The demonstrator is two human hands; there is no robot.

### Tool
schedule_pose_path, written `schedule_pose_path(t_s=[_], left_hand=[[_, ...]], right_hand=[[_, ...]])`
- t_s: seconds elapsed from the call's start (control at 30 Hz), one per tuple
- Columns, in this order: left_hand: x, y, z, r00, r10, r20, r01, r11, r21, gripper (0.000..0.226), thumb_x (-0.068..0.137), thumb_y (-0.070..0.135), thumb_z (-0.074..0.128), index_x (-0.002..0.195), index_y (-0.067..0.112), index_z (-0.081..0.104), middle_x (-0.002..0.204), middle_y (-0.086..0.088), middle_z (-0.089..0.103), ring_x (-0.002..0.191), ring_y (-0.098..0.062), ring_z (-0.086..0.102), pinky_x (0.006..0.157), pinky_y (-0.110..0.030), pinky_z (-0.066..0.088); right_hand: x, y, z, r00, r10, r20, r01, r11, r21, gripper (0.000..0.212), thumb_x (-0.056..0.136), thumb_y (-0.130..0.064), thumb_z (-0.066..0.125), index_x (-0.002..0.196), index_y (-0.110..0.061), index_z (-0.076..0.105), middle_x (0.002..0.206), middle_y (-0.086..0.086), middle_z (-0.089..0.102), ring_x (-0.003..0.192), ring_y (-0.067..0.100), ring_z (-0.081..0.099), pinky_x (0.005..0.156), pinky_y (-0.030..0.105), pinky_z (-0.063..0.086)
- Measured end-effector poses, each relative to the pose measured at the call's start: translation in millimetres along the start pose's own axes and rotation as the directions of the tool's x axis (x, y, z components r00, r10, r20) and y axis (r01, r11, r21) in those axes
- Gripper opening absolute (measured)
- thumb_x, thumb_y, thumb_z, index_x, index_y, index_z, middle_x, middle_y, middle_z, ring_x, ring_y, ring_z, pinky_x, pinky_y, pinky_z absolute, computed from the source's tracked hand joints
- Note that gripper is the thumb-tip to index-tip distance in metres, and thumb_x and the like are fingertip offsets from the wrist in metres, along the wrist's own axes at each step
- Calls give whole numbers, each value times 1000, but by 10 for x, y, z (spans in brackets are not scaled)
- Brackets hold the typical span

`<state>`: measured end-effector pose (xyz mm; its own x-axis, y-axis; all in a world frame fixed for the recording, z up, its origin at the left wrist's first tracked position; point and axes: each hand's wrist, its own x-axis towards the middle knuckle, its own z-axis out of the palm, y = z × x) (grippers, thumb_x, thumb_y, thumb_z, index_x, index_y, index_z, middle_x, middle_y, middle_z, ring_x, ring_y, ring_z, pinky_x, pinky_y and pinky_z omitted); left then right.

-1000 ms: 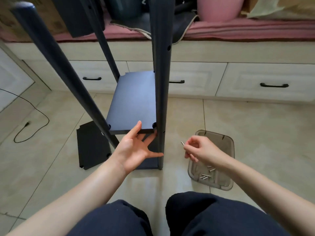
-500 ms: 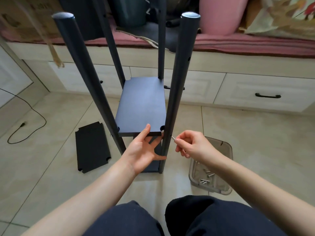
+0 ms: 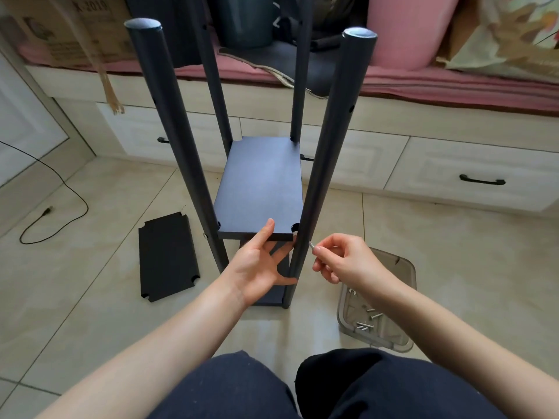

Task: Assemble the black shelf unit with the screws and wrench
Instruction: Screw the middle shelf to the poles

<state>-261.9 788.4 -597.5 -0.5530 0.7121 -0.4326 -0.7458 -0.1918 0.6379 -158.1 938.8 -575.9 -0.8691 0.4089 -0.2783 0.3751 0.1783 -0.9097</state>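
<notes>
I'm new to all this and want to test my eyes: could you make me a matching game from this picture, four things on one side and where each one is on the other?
Things:
1. screw
2. spare black panel
3. clear plastic tray
4. shelf board

Places:
A. lying flat on the floor tiles, left of the frame
B. pinched in the right hand, its tip at the near right pole
C. raised between the four poles, gripped at its front edge by the left hand
D. on the floor under the right forearm, holding more screws

Pairs: 1-B, 2-A, 3-D, 4-C
</notes>
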Motion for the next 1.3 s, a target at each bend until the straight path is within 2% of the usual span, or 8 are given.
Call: schedule_pose_path(t_s=[0.2, 0.37, 0.47, 0.57, 0.63, 0.87, 1.07, 1.3], left_hand=[[4, -9, -15, 1000, 2, -17, -2, 1000, 15, 47, 82, 51, 62, 125, 30, 64, 128, 6, 70, 127, -16, 59, 103, -81, 18], [7, -20, -28, 1000, 11, -15, -11, 1000, 20, 47, 82, 52, 63, 123, 30, 65, 127, 7, 70, 125, -15, 60, 105, -81, 17], [16, -23, -41, 1000, 15, -15, -14, 1000, 17, 51, 82, 52, 63, 127, 29, 63, 129, 6, 69, 124, -16, 62, 107, -80, 16], [19, -29, -45, 1000, 19, -16, -19, 1000, 11, 54, 82, 52, 62, 130, 28, 62, 130, 6, 69, 120, -13, 65, 108, -80, 16], [19, -26, -39, 1000, 17, -18, -17, 1000, 7, 53, 82, 52, 62, 129, 28, 62, 129, 6, 69, 118, -12, 66, 108, -80, 16], [14, -14, -20, 1000, 10, -28, -10, 1000, 0, 46, 82, 51, 62, 122, 30, 65, 128, 6, 70, 119, -12, 65, 108, -79, 16], [9, -8, -10, 1000, 11, -28, -11, 1000, 0, 46, 82, 51, 61, 123, 30, 64, 130, 6, 69, 126, -15, 61, 108, -79, 15], [-2, -1, 0, 1000, 12, -28, -12, 1000, 3, 50, 83, 50, 61, 128, 30, 61, 132, 5, 68, 124, -14, 62, 108, -80, 15]], right_hand=[[32, -113, -9, 997, 78, -19, -76, 993, 85, 14, 97, -12, 59, 91, 0, 63, 63, 4, 67, 47, 10, 50, 46, 21, 42], [57, -179, 66, 990, 140, -28, -134, 980, 150, 12, 96, -10, 61, 94, 0, 65, 70, 7, 69, 55, 10, 56, 55, 21, 51], [45, -200, 1, 985, 171, 36, -174, 942, 289, 8, 92, -1, 66, 97, 4, 64, 79, 13, 69, 62, 12, 66, 63, 21, 57], [-10, -180, -92, 978, 164, 132, -204, 890, 409, 18, 89, 11, 64, 106, 8, 64, 92, 21, 73, 83, 25, 75, 69, 23, 59], [-36, -155, -111, 985, 121, 125, -161, 907, 389, 18, 90, 11, 61, 107, 8, 64, 94, 22, 74, 87, 29, 75, 70, 23, 59], [-12, -73, -2, 996, -77, -53, 84, 987, 140, 6, 88, 3, 68, 92, 0, 66, 82, 14, 76, 79, 22, 76, 73, 29, 61], [-35, -25, -32, 978, -171, -117, 167, 985, -45, 9, 86, -2, 71, 83, -9, 66, 72, 5, 75, 71, 16, 75, 73, 32, 62], [-52, 10, 23, 959, -240, -151, 237, 971, -34, 13, 85, -1, 72, 80, -12, 66, 75, 1, 75, 75, 13, 74, 76, 31, 61]])
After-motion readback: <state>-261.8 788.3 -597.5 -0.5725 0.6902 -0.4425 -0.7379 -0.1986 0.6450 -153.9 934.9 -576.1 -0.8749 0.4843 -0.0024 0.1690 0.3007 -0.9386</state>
